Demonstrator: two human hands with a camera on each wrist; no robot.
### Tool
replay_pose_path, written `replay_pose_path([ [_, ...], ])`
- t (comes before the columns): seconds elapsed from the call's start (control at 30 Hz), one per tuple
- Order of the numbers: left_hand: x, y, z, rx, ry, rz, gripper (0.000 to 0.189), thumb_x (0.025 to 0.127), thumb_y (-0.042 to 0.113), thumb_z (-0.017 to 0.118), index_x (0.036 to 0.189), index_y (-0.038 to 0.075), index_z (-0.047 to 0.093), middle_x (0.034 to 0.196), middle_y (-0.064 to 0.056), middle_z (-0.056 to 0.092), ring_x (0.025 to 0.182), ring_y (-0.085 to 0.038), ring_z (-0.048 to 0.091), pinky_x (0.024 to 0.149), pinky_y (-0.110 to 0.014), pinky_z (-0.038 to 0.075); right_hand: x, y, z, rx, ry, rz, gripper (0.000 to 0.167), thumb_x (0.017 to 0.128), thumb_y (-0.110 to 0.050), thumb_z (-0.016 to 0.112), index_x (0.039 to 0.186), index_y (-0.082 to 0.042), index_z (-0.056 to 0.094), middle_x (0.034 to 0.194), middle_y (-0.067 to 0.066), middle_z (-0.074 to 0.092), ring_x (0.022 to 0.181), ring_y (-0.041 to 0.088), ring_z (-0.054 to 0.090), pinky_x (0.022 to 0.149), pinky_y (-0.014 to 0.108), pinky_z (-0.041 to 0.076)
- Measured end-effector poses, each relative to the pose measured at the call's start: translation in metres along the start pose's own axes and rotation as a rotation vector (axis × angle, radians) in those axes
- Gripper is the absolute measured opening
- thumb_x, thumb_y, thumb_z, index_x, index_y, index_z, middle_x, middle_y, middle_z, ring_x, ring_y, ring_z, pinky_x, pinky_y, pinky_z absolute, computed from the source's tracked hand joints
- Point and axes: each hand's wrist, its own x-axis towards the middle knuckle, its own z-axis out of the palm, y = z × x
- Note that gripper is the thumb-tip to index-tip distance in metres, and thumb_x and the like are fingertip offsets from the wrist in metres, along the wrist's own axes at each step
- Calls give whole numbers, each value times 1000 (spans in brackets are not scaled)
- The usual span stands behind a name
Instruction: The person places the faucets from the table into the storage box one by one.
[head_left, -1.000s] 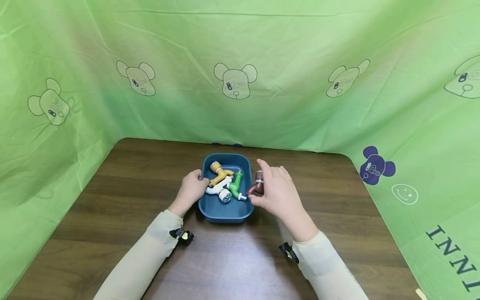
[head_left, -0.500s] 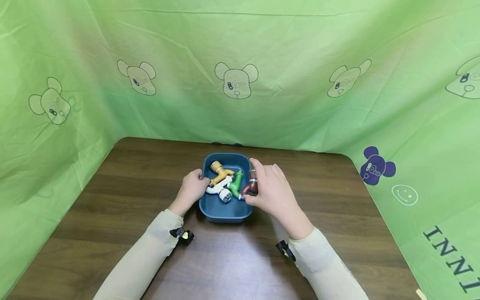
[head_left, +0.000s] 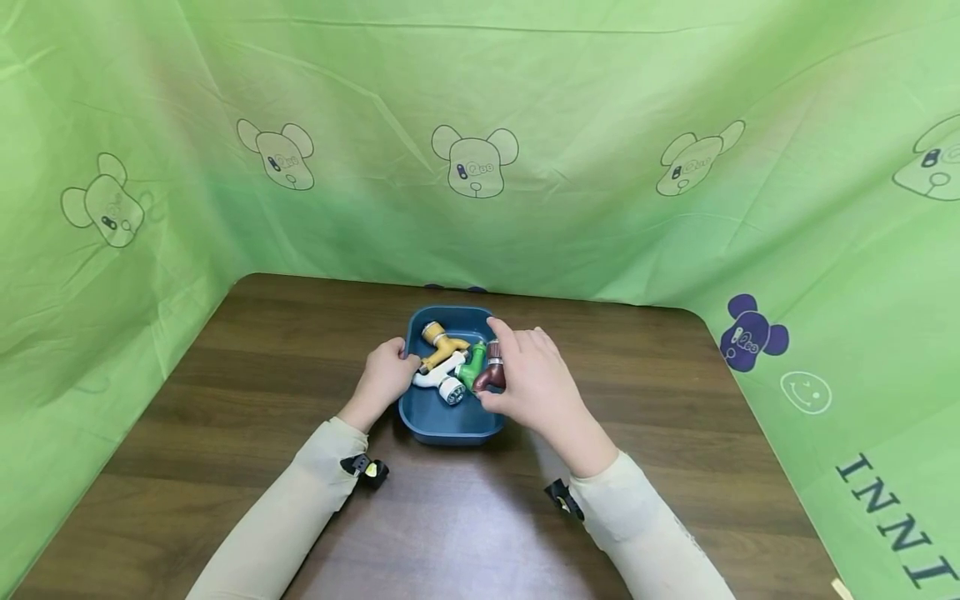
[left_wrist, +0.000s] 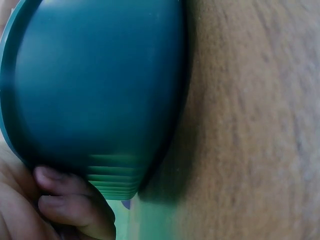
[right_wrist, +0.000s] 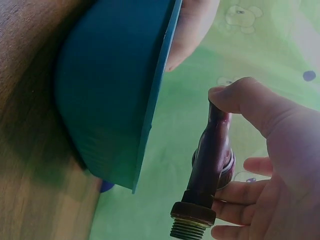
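Observation:
My right hand [head_left: 538, 379] holds a dark red tap [head_left: 491, 375] between thumb and fingers, over the right side of a blue plastic bin [head_left: 450, 437]. The right wrist view shows the thumb on one end of that tap [right_wrist: 210, 155] and a threaded end pointing down, above the bin's rim. With curled fingers, my left hand [head_left: 386, 375] grips the bin's left rim; two fingertips [left_wrist: 65, 200] show against its outer wall. Inside lie a yellow tap [head_left: 446, 346], a white tap [head_left: 442, 372] and a green tap [head_left: 470, 367], the green one partly covered by the dark red tap.
The bin stands on a brown wood-grain table [head_left: 262, 375]. Behind and beside the table hangs a green curtain [head_left: 360, 225] with bear-head prints. A small pale object [head_left: 842, 588] shows at the right front edge.
My right hand has moved left with the dark red tap, from beside the bin's right rim to over its inside. The left hand has stayed on the rim.

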Motion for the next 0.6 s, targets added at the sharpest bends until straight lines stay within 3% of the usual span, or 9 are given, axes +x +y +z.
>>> replay_pose_path([
  [0.6,-1,-1,-1,-6,16,13,28,96,18,59,75,11,42,66,-2,35,60,-20,42,56,-30,31,10,-16,5,-8,10,-71,104,68,-43,87,153,-11,37,113,10,66,113,31,59,118,54,31],
])
